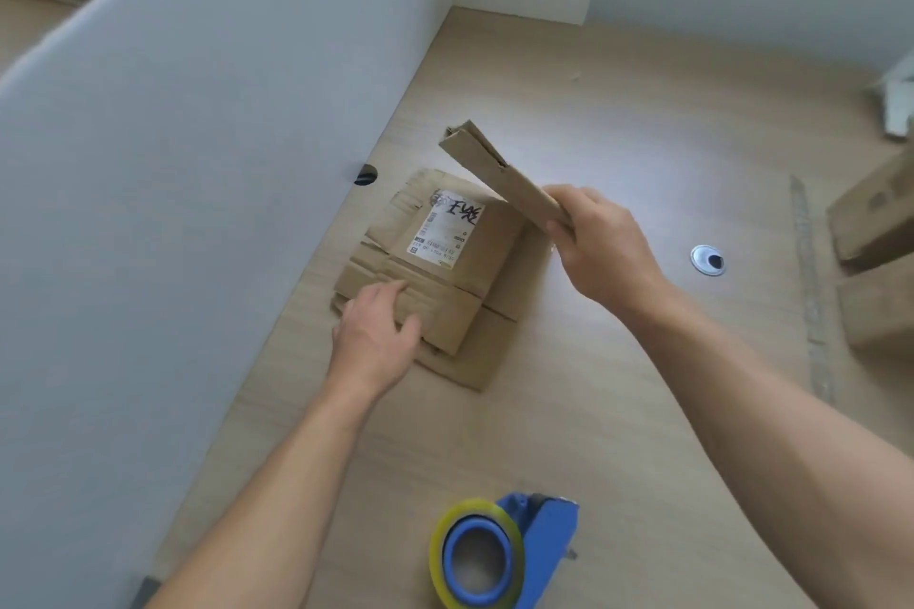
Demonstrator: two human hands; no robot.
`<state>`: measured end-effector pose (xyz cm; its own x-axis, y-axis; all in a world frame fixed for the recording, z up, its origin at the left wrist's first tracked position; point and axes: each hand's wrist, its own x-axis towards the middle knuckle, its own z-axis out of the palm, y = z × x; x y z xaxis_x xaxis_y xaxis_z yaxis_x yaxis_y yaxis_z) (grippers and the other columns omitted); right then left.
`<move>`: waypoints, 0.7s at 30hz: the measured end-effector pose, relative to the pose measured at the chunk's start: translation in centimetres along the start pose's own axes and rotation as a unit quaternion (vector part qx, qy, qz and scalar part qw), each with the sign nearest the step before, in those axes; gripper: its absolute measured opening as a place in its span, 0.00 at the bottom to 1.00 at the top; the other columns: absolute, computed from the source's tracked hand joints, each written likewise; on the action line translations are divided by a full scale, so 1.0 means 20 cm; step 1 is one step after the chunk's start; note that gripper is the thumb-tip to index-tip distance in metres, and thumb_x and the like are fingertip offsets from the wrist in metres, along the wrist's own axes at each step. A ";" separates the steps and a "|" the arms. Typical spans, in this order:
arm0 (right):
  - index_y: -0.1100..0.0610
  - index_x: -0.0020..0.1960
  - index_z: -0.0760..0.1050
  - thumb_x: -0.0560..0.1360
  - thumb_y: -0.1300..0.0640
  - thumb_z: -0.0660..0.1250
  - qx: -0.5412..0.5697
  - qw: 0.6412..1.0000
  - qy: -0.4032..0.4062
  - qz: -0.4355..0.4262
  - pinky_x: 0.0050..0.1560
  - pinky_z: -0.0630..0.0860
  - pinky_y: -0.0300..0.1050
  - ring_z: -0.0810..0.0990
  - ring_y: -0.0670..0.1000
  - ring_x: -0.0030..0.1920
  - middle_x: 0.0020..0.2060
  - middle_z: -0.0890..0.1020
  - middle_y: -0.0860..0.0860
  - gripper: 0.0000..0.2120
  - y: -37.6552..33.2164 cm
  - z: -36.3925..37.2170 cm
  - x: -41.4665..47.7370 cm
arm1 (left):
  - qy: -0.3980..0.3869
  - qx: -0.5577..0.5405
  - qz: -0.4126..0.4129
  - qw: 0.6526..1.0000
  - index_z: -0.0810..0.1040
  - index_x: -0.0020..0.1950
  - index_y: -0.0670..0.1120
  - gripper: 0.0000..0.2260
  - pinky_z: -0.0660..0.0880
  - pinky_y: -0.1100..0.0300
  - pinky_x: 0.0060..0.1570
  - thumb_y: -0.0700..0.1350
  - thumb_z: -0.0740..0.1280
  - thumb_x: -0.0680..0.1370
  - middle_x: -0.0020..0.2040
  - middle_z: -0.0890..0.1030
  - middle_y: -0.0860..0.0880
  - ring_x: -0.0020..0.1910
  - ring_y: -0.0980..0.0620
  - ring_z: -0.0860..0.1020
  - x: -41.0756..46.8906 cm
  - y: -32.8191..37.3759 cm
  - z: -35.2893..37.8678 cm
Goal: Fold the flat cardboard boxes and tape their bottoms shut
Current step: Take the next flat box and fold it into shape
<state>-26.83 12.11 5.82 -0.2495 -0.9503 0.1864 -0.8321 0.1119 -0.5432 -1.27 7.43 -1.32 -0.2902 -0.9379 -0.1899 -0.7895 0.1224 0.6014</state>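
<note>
**One box lifted from the stack, tape gun waiting at the near edge**

Nearest the person, a blue tape dispenser (499, 554) with its yellow-edged roll of clear tape lies on the wooden desk (643, 410), well behind both hands and close to the desk's front edge. A careless elbow drawn back could, by the look of it, knock it off.

Further out, the left hand (378, 329) rests with fingers loosely spread, palm down on the near corner of a stack of flattened cardboard boxes (435, 277), the top one bearing a shipping label (447, 228). If that palm eases off, the stack may slide toward the white partition (198, 163) just to the hand's left.

Beyond and to the right, the right hand (601, 245) pinches one end of a flat folded box (499, 176), thumb against fingers, holding it tilted above the stack. Gripped only at its end, the box could sag, twist or slip free before it is opened out.

Past the right hand, folded boxes (875, 232) sit at the desk's far side.
</note>
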 end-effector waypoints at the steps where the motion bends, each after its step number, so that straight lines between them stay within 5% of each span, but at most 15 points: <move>1: 0.49 0.62 0.74 0.79 0.60 0.60 0.024 1.000 0.016 0.010 0.46 0.76 0.54 0.76 0.57 0.46 0.45 0.78 0.50 0.14 0.01 -0.04 -0.04 | 0.000 -0.004 0.005 1.000 0.72 0.72 0.48 0.24 0.65 0.49 0.71 0.51 0.63 0.75 0.70 0.73 0.48 0.70 0.46 0.69 -0.02 0.04 -0.01; 6: 0.48 0.54 0.73 0.76 0.61 0.63 0.153 0.976 0.117 0.104 0.35 0.69 0.39 0.75 0.44 0.41 0.38 0.78 0.43 0.10 0.04 -0.28 -0.26 | 0.011 -0.040 0.039 0.998 0.71 0.73 0.48 0.23 0.63 0.59 0.69 0.48 0.67 0.78 0.70 0.73 0.49 0.70 0.51 0.69 -0.15 0.21 0.00; 9: 0.47 0.54 0.72 0.75 0.60 0.66 0.232 0.950 0.148 0.144 0.37 0.71 0.32 0.77 0.41 0.41 0.40 0.79 0.43 0.10 0.10 -0.43 -0.43 | 0.014 -0.074 0.058 0.996 0.68 0.75 0.46 0.26 0.62 0.62 0.67 0.47 0.68 0.78 0.70 0.72 0.49 0.70 0.53 0.68 -0.22 0.35 0.04; 13: 0.39 0.51 0.74 0.75 0.60 0.68 0.341 0.911 0.158 0.172 0.50 0.81 0.49 0.83 0.48 0.48 0.45 0.84 0.48 0.16 0.24 -0.62 -0.70 | 0.001 -0.141 0.068 0.988 0.60 0.79 0.49 0.35 0.63 0.54 0.73 0.53 0.71 0.76 0.76 0.65 0.50 0.74 0.53 0.64 -0.30 0.56 0.12; 17: 0.47 0.56 0.76 0.74 0.66 0.68 0.437 0.861 0.174 0.192 0.55 0.80 0.57 0.84 0.57 0.52 0.50 0.85 0.55 0.16 0.43 -0.77 -0.97 | -0.045 -0.219 0.032 0.974 0.49 0.81 0.54 0.47 0.61 0.47 0.74 0.62 0.73 0.71 0.79 0.59 0.48 0.77 0.50 0.59 -0.37 0.80 0.24; 21: 0.52 0.59 0.76 0.77 0.70 0.64 0.482 0.827 0.193 0.213 0.55 0.80 0.54 0.84 0.56 0.53 0.51 0.85 0.54 0.17 0.58 -0.84 -1.18 | -0.096 -0.295 0.037 0.950 0.53 0.80 0.51 0.43 0.72 0.62 0.53 0.54 0.75 0.73 0.64 0.75 0.52 0.61 0.56 0.75 -0.51 1.01 0.40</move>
<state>-38.94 40.70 8.78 -0.7133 -0.6995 -0.0447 0.1090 -0.0477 -0.9929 -18.54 22.16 6.56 -0.4706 -0.8509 -0.2335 -0.3390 -0.0699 0.9382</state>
